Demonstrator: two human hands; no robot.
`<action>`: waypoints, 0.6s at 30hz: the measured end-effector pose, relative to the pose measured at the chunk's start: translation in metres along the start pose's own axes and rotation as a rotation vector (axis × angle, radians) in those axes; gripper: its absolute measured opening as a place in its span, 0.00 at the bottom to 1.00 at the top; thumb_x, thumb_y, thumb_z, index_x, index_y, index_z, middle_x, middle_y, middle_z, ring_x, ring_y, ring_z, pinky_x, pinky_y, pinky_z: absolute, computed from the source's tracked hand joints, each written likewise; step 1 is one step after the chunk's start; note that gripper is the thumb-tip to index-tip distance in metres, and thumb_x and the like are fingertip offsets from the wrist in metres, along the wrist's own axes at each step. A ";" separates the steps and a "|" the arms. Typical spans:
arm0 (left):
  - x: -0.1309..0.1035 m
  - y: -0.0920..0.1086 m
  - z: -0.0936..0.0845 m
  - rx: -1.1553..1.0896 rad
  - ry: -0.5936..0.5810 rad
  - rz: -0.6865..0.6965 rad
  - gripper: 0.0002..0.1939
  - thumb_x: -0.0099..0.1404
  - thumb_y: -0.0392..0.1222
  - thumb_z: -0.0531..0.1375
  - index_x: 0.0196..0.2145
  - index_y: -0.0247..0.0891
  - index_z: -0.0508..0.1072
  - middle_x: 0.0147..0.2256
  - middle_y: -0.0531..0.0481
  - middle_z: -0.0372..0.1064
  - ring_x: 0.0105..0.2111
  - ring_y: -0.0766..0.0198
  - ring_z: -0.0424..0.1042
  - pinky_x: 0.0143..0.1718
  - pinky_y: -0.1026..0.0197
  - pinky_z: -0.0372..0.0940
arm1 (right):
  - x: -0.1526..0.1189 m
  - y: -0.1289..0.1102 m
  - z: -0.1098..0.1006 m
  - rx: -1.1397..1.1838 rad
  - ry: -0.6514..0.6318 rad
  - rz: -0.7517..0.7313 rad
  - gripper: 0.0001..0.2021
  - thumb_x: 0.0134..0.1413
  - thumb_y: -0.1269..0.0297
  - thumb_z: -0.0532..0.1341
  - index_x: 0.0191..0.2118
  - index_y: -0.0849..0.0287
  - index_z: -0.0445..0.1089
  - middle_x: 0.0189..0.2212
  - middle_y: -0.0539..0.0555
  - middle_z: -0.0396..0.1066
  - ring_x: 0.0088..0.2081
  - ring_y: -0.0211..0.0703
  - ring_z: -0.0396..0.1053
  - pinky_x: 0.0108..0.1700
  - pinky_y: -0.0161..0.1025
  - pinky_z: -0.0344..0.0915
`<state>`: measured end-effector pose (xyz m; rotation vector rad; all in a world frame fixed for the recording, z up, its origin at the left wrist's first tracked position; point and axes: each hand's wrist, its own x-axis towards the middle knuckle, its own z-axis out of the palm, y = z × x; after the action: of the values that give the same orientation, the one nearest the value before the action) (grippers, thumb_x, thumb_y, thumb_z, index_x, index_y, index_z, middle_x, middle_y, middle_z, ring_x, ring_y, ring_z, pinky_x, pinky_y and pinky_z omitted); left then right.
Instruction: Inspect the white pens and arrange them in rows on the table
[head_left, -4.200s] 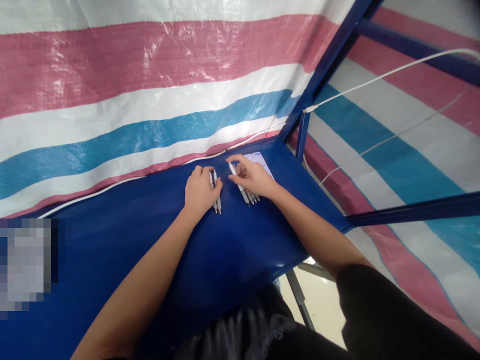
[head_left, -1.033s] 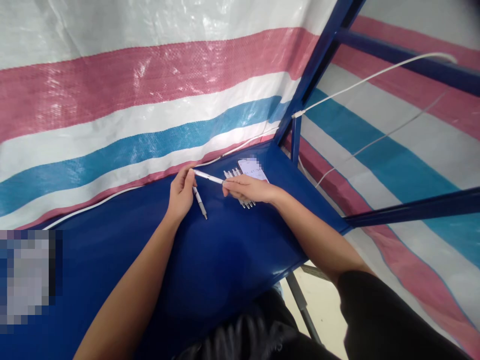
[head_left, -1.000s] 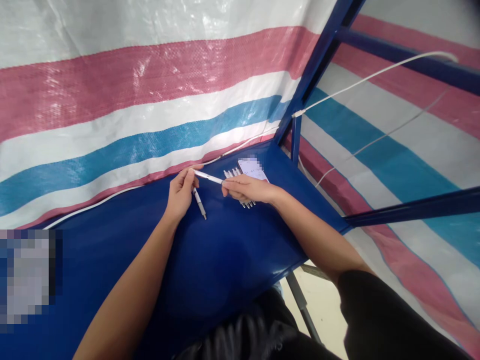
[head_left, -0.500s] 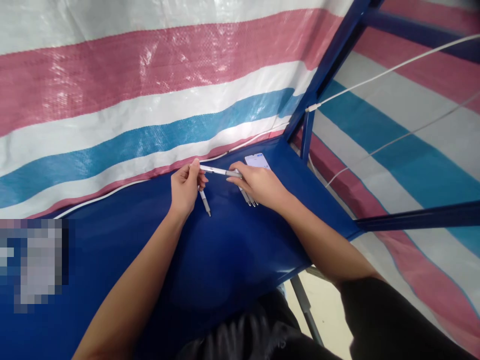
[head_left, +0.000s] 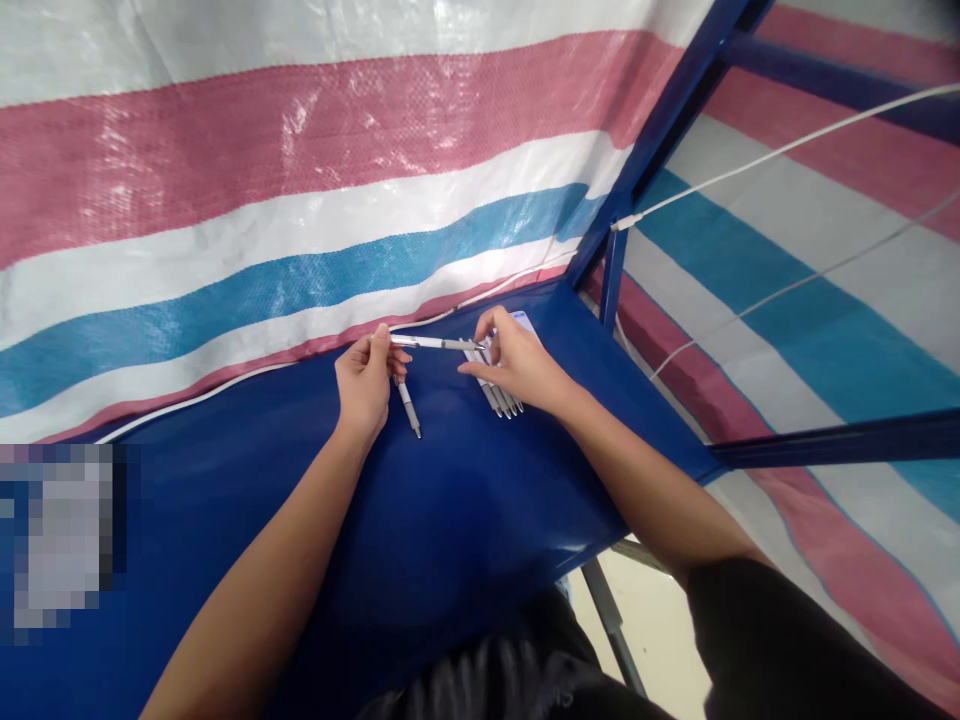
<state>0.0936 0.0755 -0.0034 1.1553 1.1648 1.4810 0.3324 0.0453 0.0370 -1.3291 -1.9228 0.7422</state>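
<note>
Your right hand (head_left: 517,365) hides most of the phone (head_left: 525,320) and the upper ends of the pens (head_left: 504,398) under it.

Head view, downward, near table (head_left: 450,520)

Both forearms are bare from wrist to well past the elbow, with no watch, bracelet, ring or glove on either. The left hand (head_left: 365,385) and the right hand (head_left: 520,366) are uncovered, with short, plain fingernails where they show. A black sleeve (head_left: 757,640) covers the right upper arm; its cloth is dark, matte and loose, and ends in a rounded hem just above the elbow. At the bottom edge of the view lies more black fabric (head_left: 480,680) of the person's clothing, gathered into soft folds with a faint sheen along the creases. No sleeve shows on the left arm.
</note>
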 end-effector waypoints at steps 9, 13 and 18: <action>0.002 -0.003 -0.001 -0.060 0.021 -0.019 0.25 0.72 0.62 0.68 0.29 0.39 0.74 0.25 0.50 0.76 0.20 0.70 0.69 0.21 0.65 0.65 | 0.003 0.003 -0.001 0.131 0.020 0.028 0.19 0.67 0.44 0.67 0.44 0.54 0.65 0.37 0.51 0.75 0.32 0.41 0.68 0.39 0.40 0.63; 0.001 -0.003 0.001 -0.072 0.008 -0.033 0.25 0.71 0.63 0.69 0.29 0.39 0.75 0.26 0.49 0.77 0.21 0.69 0.70 0.23 0.66 0.66 | 0.004 0.005 0.002 0.122 -0.008 0.068 0.24 0.76 0.40 0.55 0.35 0.55 0.66 0.30 0.51 0.73 0.32 0.42 0.68 0.39 0.41 0.62; 0.003 -0.001 -0.004 -0.030 -0.082 -0.018 0.25 0.69 0.64 0.69 0.30 0.38 0.79 0.30 0.44 0.81 0.24 0.67 0.74 0.26 0.63 0.70 | 0.009 0.012 0.006 0.402 0.169 0.073 0.22 0.62 0.40 0.70 0.41 0.53 0.68 0.29 0.47 0.70 0.28 0.39 0.65 0.34 0.40 0.63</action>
<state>0.0893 0.0778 -0.0042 1.1708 1.0913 1.4196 0.3325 0.0573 0.0261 -1.1724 -1.5020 0.9614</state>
